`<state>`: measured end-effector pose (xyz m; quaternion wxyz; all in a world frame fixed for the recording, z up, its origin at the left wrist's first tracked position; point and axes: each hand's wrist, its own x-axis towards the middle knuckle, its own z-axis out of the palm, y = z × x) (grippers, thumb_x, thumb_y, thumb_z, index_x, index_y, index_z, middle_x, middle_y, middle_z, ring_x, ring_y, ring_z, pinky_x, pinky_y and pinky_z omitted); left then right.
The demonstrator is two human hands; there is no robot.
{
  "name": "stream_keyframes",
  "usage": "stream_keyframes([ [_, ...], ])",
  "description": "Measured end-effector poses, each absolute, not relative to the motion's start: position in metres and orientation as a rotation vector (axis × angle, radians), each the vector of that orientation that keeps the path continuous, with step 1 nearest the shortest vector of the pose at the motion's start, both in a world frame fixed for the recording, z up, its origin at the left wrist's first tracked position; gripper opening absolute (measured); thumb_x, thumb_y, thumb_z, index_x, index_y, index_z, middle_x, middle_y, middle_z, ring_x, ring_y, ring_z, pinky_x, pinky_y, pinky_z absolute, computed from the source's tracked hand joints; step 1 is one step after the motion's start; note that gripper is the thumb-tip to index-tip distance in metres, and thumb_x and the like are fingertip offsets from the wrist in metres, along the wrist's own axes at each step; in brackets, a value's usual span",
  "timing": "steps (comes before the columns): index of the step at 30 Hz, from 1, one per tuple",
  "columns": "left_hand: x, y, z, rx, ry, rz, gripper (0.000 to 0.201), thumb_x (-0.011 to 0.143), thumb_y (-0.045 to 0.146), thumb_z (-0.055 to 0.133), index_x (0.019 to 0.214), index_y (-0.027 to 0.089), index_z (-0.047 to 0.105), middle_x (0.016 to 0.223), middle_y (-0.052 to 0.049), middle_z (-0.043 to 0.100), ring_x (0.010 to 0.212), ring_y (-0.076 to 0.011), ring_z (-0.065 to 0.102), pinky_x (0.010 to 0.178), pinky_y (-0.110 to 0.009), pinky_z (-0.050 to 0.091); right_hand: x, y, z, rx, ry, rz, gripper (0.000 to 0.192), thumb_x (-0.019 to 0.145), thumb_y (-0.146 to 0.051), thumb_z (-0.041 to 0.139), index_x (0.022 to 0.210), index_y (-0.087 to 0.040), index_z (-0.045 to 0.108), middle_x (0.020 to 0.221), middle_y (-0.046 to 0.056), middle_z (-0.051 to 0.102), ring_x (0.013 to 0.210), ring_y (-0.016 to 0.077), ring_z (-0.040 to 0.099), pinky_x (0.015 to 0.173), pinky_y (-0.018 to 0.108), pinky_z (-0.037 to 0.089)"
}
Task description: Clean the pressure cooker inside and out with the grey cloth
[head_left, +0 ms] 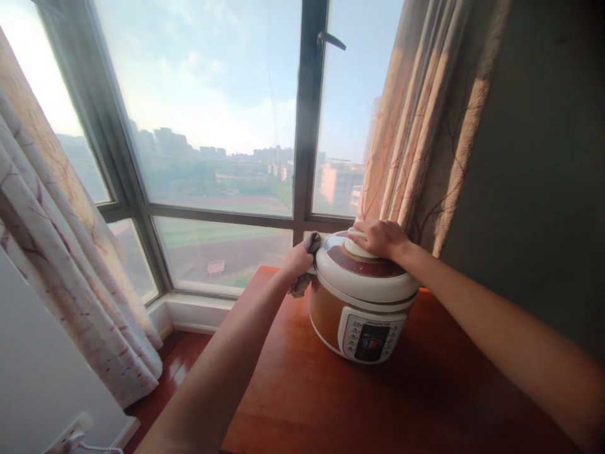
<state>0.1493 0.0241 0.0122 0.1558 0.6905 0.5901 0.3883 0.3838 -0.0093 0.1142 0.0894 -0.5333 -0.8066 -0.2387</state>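
Head view: electric pressure cooker (362, 302), round, brown body, white lid rim, brown lid top, white knob. Stands upright, control panel (371, 337) facing the person, slightly right. Right hand (380, 239) closed over the lid knob. Left hand (300, 260) clamped on a grey cloth (307, 265), pressed to the cooker's left lid edge. Cooker sits at the far end of a reddish wooden table (331, 391), by the window (212, 126). Patterned curtains (425, 113) either side; grey wall right.

One electric cooker (363, 302) – one cloth (307, 265) – one wooden table (331, 403); two hands; two curtains; one window handle (331, 40); one wall socket (70, 435).
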Motion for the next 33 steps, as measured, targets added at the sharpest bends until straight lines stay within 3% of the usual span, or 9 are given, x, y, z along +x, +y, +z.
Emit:
stream_keyframes([
  [10, 0.149, 0.026, 0.009, 1.963, 1.669, 1.131, 0.037, 0.074, 0.011, 0.055, 0.108, 0.014, 0.070, 0.105, -0.013, 0.074, 0.097, -0.0283, 0.067, 0.085, -0.035, 0.051, 0.385, -0.014, 0.119, -1.532, -2.349, -0.757, 0.054, 0.097, -0.061, 0.033, 0.117, -0.024, 0.067, 0.112, 0.011, 0.071, 0.097, 0.0295, 0.067, 0.076, 0.034, 0.043],
  [18, 0.150, 0.022, 0.012, 1.986, 1.613, 1.166, 0.031, 0.081, 0.023, 0.059, 0.109, 0.017, 0.070, 0.106, -0.011, 0.074, 0.097, -0.0273, 0.067, 0.085, -0.034, 0.051, 0.419, -0.010, 0.141, -1.594, -2.107, -0.609, 0.054, 0.100, -0.056, 0.030, 0.117, -0.023, 0.069, 0.108, 0.011, 0.074, 0.096, 0.0261, 0.066, 0.068, 0.029, 0.037],
  [23, 0.150, 0.024, 0.012, 1.996, 1.598, 1.183, 0.031, 0.086, 0.029, 0.058, 0.112, 0.018, 0.070, 0.106, -0.011, 0.074, 0.101, -0.0281, 0.067, 0.088, -0.035, 0.051, 0.456, -0.025, 0.148, -1.584, -1.983, -0.734, 0.046, 0.098, -0.053, 0.041, 0.116, -0.021, 0.069, 0.112, 0.012, 0.073, 0.096, 0.0254, 0.065, 0.070, 0.029, 0.037],
  [29, 0.148, 0.027, 0.012, 2.002, 1.588, 1.181, 0.033, 0.086, 0.032, 0.056, 0.111, 0.015, 0.070, 0.109, -0.014, 0.073, 0.104, -0.0308, 0.066, 0.092, -0.039, 0.050, 0.530, -0.052, 0.111, -1.683, -1.785, -0.769, 0.042, 0.095, -0.052, 0.045, 0.116, -0.025, 0.069, 0.114, 0.009, 0.073, 0.102, 0.0251, 0.066, 0.077, 0.030, 0.043],
  [33, 0.148, 0.025, 0.014, 2.018, 1.586, 1.179, 0.030, 0.084, 0.029, 0.056, 0.106, 0.014, 0.070, 0.107, -0.014, 0.073, 0.100, -0.0296, 0.067, 0.090, -0.038, 0.051, 0.589, -0.066, 0.073, -1.781, -1.682, -0.706, 0.046, 0.093, -0.055, 0.042, 0.112, -0.024, 0.071, 0.112, 0.013, 0.073, 0.102, 0.0280, 0.067, 0.079, 0.034, 0.047],
])
